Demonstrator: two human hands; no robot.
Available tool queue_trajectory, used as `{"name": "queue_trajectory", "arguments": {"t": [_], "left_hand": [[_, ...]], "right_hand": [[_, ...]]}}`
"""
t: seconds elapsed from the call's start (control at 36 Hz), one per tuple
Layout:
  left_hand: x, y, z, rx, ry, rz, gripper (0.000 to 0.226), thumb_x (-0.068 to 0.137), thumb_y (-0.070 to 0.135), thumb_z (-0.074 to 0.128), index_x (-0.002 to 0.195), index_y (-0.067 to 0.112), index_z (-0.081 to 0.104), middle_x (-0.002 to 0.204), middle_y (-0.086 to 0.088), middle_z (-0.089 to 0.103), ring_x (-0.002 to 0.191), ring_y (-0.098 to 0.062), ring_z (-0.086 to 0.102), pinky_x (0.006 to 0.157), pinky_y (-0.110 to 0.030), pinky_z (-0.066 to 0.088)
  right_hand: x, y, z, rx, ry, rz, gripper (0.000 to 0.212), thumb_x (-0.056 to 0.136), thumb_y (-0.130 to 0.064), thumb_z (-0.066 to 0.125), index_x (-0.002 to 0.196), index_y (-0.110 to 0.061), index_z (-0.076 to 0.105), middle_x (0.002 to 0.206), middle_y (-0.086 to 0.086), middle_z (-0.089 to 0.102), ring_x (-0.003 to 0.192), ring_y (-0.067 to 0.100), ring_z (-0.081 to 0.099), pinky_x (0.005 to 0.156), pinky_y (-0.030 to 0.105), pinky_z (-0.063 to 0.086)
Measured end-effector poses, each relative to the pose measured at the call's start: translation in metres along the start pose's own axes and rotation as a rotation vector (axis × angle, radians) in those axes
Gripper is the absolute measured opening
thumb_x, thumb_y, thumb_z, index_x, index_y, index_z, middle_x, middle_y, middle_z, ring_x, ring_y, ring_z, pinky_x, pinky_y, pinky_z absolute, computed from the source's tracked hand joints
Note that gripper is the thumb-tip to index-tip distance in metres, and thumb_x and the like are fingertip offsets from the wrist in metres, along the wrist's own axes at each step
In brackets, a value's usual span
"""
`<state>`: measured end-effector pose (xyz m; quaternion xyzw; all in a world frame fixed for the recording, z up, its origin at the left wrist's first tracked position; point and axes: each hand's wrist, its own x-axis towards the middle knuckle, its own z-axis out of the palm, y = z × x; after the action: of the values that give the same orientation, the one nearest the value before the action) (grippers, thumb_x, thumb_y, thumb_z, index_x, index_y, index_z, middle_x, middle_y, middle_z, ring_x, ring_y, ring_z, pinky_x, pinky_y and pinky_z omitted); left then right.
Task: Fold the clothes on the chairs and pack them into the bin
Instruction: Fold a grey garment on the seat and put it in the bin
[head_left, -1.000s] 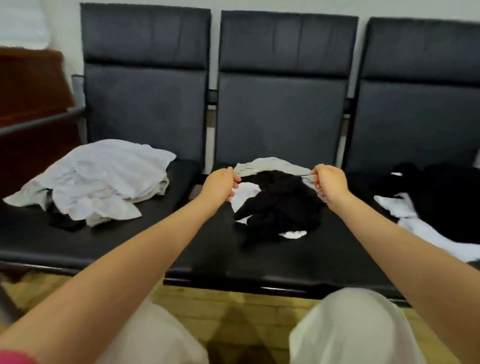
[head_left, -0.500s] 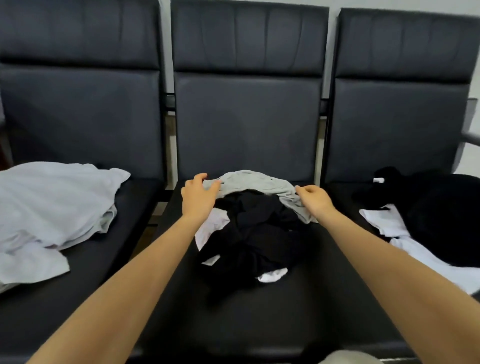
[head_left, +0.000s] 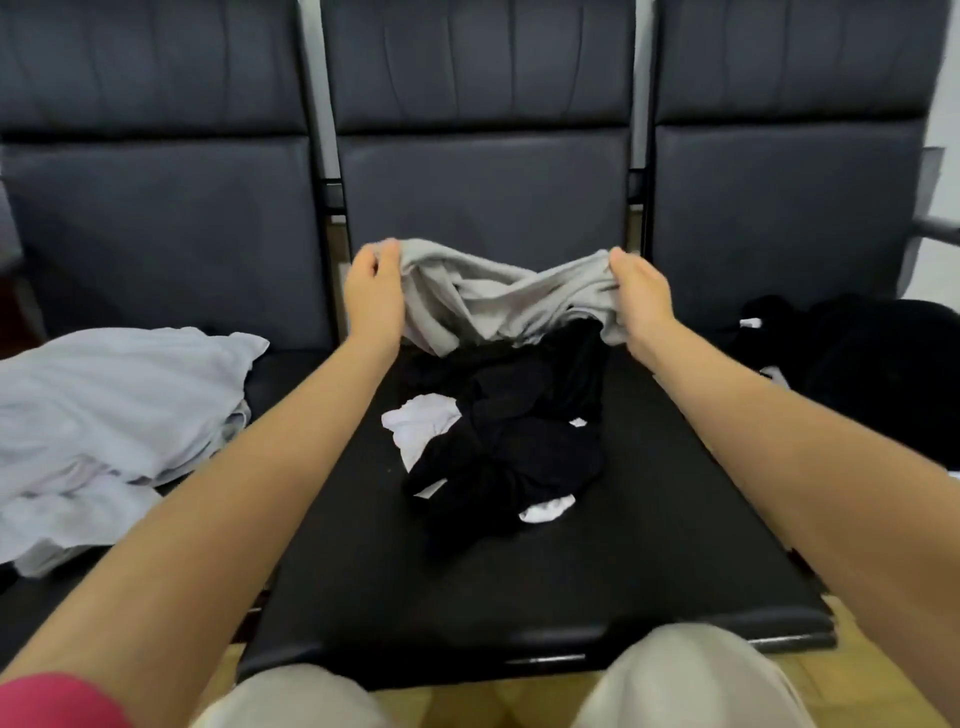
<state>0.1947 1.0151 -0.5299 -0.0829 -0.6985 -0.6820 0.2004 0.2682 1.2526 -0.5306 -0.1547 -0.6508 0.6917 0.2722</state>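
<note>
At frame centre, the left hand (head_left: 375, 296) and right hand (head_left: 641, 293) each pinch an edge of the soft grey cloth garment (head_left: 493, 299), fingers clenched, lifting it off the black-and-white clothes heap (head_left: 511, 431) on the middle black padded chair seat (head_left: 649, 545), likely to spread it for folding.

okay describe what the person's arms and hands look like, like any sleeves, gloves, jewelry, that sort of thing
Both forearms are bare from elbow to wrist, and the left hand and right hand wear no gloves. No watch, bracelet or ring shows on the parts in view. A pink sleeve covers the left upper arm at the bottom corner of the frame; the right arm's sleeve is out of view.
</note>
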Motion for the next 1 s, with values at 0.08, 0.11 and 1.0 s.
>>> {"name": "queue_trajectory", "arguments": {"t": [0.08,0.11,1.0], "left_hand": [[-0.002,0.030,-0.009,-0.143,0.059,-0.035,0.021,0.101,0.029,0.043,0.091,0.017,0.056,0.086,0.006,0.057,0.077,-0.005,0.053,0.071,-0.019,0.044],[-0.003,0.037,-0.012,-0.181,0.074,-0.053,0.021,0.102,0.030,0.042,0.095,0.016,0.057,0.090,0.004,0.059,0.083,-0.007,0.055,0.076,-0.022,0.046],[-0.106,-0.049,-0.049,0.578,-0.357,0.119,0.022,0.092,0.025,0.054,0.080,0.012,0.067,0.078,-0.002,0.065,0.073,-0.015,0.058,0.068,-0.031,0.046]], "right_hand": [[-0.016,-0.032,0.001,0.290,-0.005,0.108,0.027,0.099,-0.034,0.052,0.097,-0.010,0.065,0.085,0.007,0.070,0.072,0.020,0.068,0.054,0.024,0.054],[-0.021,-0.039,0.001,0.342,-0.014,0.130,0.033,0.098,-0.037,0.054,0.104,-0.008,0.068,0.091,0.010,0.073,0.079,0.024,0.070,0.061,0.030,0.058],[-0.039,0.081,-0.019,-0.463,-0.231,0.135,0.039,0.073,-0.066,0.060,0.070,-0.033,0.040,0.074,-0.010,0.042,0.065,0.008,0.041,0.060,0.027,0.039]]}}
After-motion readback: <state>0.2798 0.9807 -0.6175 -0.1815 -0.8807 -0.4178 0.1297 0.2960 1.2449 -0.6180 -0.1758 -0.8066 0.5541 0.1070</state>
